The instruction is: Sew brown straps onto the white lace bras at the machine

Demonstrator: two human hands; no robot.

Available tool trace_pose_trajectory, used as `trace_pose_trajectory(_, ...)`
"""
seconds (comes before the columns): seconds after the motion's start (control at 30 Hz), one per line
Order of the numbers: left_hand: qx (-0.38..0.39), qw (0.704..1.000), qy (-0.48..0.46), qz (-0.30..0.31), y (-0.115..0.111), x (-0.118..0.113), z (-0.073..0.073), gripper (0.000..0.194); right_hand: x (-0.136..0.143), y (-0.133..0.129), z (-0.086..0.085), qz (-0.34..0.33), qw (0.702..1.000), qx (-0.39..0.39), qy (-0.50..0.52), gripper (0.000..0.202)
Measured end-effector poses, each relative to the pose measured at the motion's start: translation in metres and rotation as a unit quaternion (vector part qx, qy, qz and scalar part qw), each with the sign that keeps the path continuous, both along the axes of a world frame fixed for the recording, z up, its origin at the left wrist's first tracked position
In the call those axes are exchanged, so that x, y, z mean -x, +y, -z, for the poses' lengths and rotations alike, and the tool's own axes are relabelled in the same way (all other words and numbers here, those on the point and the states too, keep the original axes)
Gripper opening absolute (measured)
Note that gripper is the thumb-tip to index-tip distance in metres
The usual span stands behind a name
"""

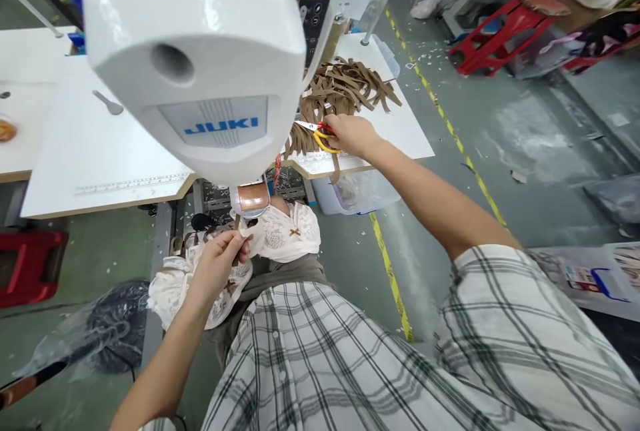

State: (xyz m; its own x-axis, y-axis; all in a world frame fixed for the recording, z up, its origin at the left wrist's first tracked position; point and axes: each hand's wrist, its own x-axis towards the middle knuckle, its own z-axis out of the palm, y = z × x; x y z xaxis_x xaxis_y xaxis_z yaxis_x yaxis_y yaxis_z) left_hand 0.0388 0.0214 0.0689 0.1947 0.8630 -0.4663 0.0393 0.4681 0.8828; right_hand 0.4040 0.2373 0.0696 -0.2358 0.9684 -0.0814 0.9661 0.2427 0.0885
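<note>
My left hand [224, 252] pinches the edge of a white lace bra [293, 231] with a small brown bow, just below the sewing machine's head. More white lace cups [170, 287] lie in my lap beside that wrist. My right hand [353, 134] is closed around the yellow and red handles of a pair of scissors [323, 139], blades pointing left. Those scissors are over a heap of brown fabric straps [345, 84] on the table. One brown strap [335, 169] hangs over the table edge beneath my right hand; whether the fingers also grip it, I cannot tell.
The white JUKI sewing machine [200, 71] blocks much of the view ahead. A white worktable [110, 157] with a printed ruler extends left. Under its right part stands a translucent bin [360, 194]. Red stools [505, 34] and yellow floor tape [445, 117] are to the right.
</note>
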Motion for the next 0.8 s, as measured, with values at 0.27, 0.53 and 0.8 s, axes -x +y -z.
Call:
trace_pose_trajectory(0.27,0.086,0.981,-0.158,-0.072,-0.002,-0.003,0.001,0.034,-0.008,-0.084,-0.050,0.094,0.983,-0.124,0.093,0.047)
trace_pose_trajectory(0.53,0.110,0.968,-0.213,-0.081,-0.004,-0.011,-0.003,0.033,0.056,-0.228,-0.041,-0.120,0.958,0.088,0.247,0.039)
trace_pose_trajectory(0.8,0.092,0.977,-0.182,-0.068,-0.008,-0.016,-0.007,0.030,0.106,-0.247,-0.013,-0.151,0.945,0.047,0.286,0.037)
